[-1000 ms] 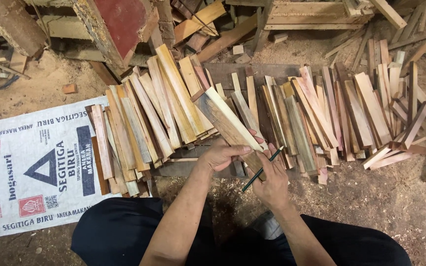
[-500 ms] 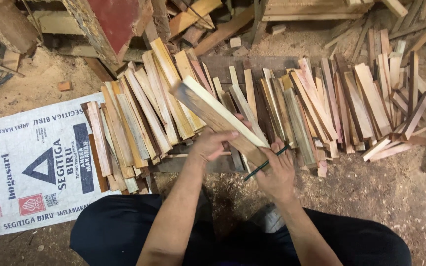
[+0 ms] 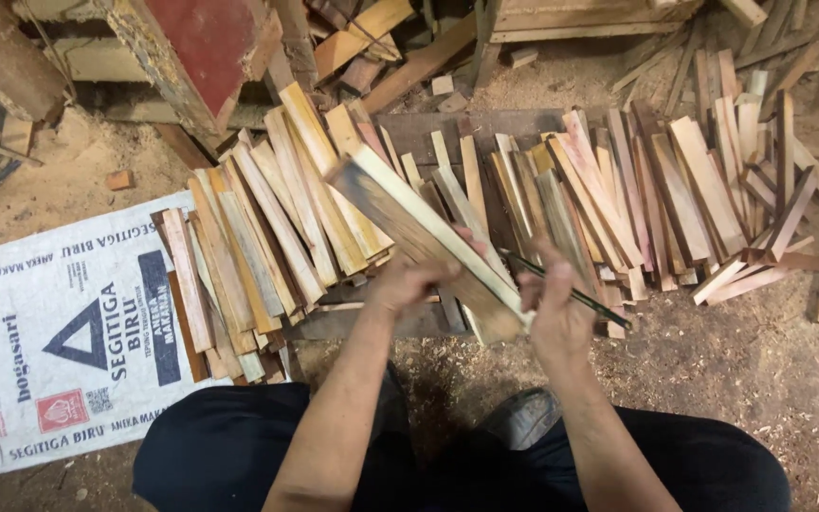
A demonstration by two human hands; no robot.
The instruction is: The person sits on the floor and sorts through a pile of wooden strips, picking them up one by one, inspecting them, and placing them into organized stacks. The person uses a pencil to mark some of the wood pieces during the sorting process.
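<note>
1. Right now the left hand (image 3: 409, 280) is wrapped around the underside of a long wooden slat (image 3: 424, 237), fingers clenched on it, lifting it at a slant above the heap.
2. That slat runs from upper left, where its far end hangs over the stacked sticks, down to lower right, where its near end sits between the two hands.
3. Over on the other side, the right hand (image 3: 556, 318) pinches a thin dark pencil (image 3: 571, 294), fingers closed on it, the tip poking out to the right.
4. The right hand sits just beside the slat's near end, thumb side touching or almost touching it; I cannot tell which.
5. Below and behind the hands, a wide pile of wooden sticks (image 3: 618, 190) fans across the ground, leaning on a dark plank.
6. Off to the left lies a white printed sack (image 3: 59, 341), flat on the sawdust, with some sticks resting on its edge.
7. Down at the bottom, the person's knees in dark trousers (image 3: 210, 455) frame a grey shoe (image 3: 523, 417).
</note>
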